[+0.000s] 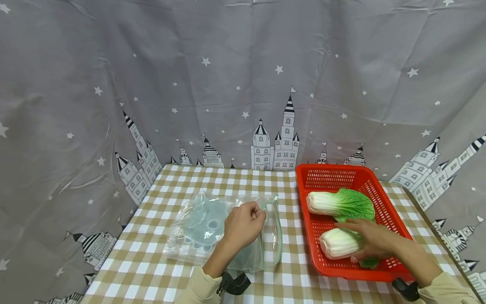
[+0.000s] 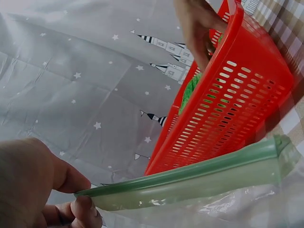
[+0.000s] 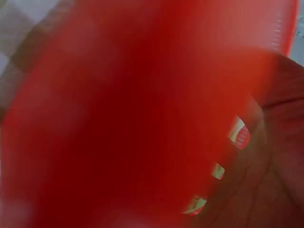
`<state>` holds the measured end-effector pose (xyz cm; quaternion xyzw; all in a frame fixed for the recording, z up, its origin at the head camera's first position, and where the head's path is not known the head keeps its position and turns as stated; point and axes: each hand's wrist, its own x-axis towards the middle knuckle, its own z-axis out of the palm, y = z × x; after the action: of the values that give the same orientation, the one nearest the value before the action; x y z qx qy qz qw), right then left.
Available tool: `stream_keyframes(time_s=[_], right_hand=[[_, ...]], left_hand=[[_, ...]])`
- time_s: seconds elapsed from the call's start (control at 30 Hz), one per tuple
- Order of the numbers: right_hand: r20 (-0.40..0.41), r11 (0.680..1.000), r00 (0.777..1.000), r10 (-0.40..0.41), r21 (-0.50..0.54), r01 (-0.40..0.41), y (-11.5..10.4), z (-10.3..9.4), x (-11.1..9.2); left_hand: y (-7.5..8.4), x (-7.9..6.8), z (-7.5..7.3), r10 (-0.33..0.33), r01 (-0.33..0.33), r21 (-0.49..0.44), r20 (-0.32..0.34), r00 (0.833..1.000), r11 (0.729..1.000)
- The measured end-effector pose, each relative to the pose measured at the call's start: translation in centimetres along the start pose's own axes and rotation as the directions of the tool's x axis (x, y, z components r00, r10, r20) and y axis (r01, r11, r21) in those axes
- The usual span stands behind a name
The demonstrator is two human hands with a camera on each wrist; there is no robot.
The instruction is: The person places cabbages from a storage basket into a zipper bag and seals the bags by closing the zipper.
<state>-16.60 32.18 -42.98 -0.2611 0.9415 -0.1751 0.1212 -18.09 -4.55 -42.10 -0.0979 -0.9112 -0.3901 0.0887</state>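
Observation:
My left hand pinches the green edge of a clear plastic zip bag with pale green print, which lies on the table. In the left wrist view, thumb and fingers hold one end of the bag's green strip. My right hand reaches into a red plastic basket and grips the nearer napa cabbage, fingers over its top and thumb on the near side. Another napa cabbage lies behind it. The blurred basket wall hides most of the right hand's grip in the right wrist view.
A brown-and-white checked cloth covers the table. The basket stands at the right, its slotted walls rising around both cabbages. A grey curtain with stars and castles hangs behind the table.

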Motion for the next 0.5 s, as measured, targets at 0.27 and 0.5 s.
stream_keyframes(time_s=[0.27,0.5], right_hand=[[0.010,1.000,1.000,-0.007,-0.003,0.007,1.2,1.2,0.0],[-0.025,0.976,0.992,-0.123,-0.185,0.117,1.6,1.0,0.2]], left_hand=[[-0.2,0.0,0.2,-0.009,0.009,0.001,0.010,1.000,1.000],[-0.2,-0.1,0.4,-0.007,0.007,-0.006,0.015,1.000,1.000]])
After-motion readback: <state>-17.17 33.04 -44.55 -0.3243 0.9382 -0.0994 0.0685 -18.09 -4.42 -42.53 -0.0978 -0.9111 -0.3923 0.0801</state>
